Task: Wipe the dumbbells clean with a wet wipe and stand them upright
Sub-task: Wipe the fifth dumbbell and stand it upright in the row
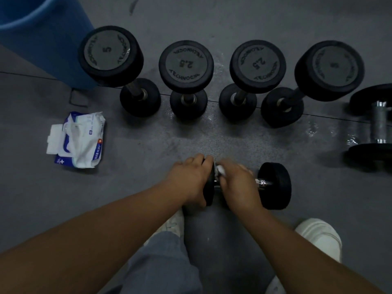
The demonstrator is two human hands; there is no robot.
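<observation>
The grey floor, seamed and marked with pale wet-looking patches, carries 4 dumbbells standing on end in a far row. From the left they are the 5 dumbbell, left 2.5 dumbbell, right 2.5 dumbbell and end dumbbell, its number too blurred to read. The near dumbbell lies on its side, as does the edge dumbbell at the far right. A wipe pack lies at the left, near a blue bin. 2 white shoes stand nearest.
</observation>
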